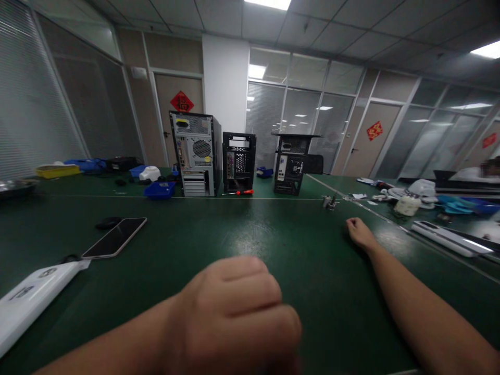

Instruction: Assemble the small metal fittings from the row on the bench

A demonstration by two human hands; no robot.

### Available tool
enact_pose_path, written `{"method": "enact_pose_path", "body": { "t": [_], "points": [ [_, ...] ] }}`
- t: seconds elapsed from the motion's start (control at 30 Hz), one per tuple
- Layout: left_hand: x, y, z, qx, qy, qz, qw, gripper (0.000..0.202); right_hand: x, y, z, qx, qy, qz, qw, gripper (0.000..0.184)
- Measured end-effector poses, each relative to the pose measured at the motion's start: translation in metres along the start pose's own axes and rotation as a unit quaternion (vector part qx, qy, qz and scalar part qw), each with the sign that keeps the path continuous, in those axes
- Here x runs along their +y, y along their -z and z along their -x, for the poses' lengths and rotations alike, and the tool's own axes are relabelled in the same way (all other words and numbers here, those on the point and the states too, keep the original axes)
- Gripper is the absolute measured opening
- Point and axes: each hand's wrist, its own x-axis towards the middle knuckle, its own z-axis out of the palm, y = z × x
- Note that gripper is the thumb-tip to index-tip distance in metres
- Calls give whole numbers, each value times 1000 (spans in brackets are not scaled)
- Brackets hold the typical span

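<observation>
The person's left grip (234, 315) is balled into a blurred fist above the tabletop (320, 281); the right grip (356, 229) is curled closed too. I cannot tell whether either hides anything. Small metal parts (330, 202) stand beyond the right; a phone (117, 237) lies leftward. Farther back, a screwdriver (245, 192) lies before three computer cases (246, 156).

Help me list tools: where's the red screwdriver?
In the head view, the screwdriver lies just left of centre on the table, in front of the middle computer case.

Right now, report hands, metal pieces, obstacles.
Left hand curled, nothing visibly held. Right hand likewise. Metal pieces on table, beyond right hand. Computer cases farther back.
</observation>
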Motion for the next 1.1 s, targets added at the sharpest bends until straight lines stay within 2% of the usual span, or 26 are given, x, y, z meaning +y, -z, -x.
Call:
{"method": "enact_pose_path", "body": {
  "t": [0.07, 0.1, 0.13, 0.2, 0.27, 0.37, 0.47, 0.63, 0.8, 0.97, 1.1],
  "points": [
    [-29, -5, -12, 18, -101, -78, 992, 21, 1, -1, 0, 1, 2, -8, 1000, 23],
    [-49, -12, -14, 20, -125, -108, 986, 21, 3, -1, -1, 1, 1, -9, 1000, 22],
    [-72, -21, -12, 4, -103, -144, 984, 23, 4, -2, -2, 0, 0, -10, 1000, 22],
    [-118, -41, 1, -29, -9, -196, 980, 28, 8, -2, -5, -1, -6, -12, 1000, 25],
    [-155, -60, 20, -72, 145, -205, 965, 32, 12, -1, -9, 12, -9, -13, 1000, 30],
    [-184, -79, 43, -139, 351, -136, 916, 31, 17, 8, -14, 67, 3, 1, 998, 39],
    [-191, -88, 50, -155, 395, -113, 899, 29, 21, 23, -19, 107, 24, 36, 993, 41],
    [-192, -91, 46, -178, 425, -109, 881, 26, 30, 45, -22, 47, 38, 77, 995, 41],
    [-188, -90, 44, -196, 445, -117, 866, 27, 39, 42, -23, 17, 51, 60, 997, 46],
    [-184, -88, 41, -213, 443, -117, 863, 27, 42, 36, -22, -24, 60, 43, 997, 43],
    [-185, -87, 40, -223, 440, -106, 863, 28, 41, 37, -21, -28, 57, 52, 997, 41]
  ]
}}
